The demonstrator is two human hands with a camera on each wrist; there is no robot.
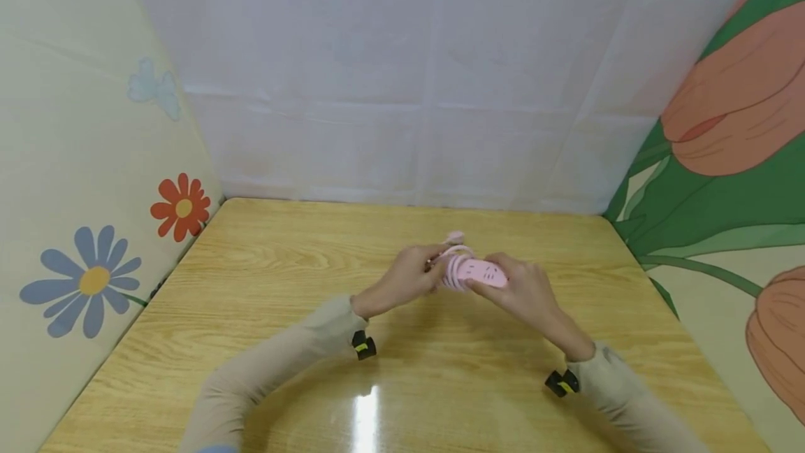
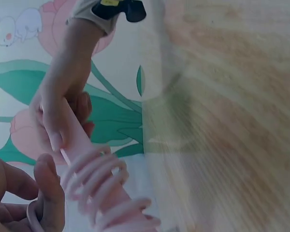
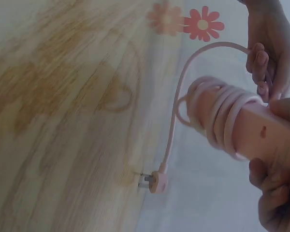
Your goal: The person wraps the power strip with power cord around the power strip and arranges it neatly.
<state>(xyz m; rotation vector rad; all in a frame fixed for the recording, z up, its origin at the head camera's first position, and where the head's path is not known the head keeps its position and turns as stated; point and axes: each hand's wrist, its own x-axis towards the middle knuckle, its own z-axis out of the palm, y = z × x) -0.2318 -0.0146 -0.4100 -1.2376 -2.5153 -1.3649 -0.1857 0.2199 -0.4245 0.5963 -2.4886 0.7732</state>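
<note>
A pink power strip is held above the table, with its pink cord wound in several turns around one end. My right hand grips the strip's other end, thumb on one side and fingers on the other. Beside the coils, my left hand pinches the loose stretch of cord, which passes between its fingers. From there the cord loops over and hangs down to the plug, whose metal pins face the wooden surface in the right wrist view. Part of the strip is hidden behind my right fingers.
The wood-grain table reaches back to a white cloth wall. Flower-printed panels stand at the left and right. Dark wrist cameras sit on both sleeves.
</note>
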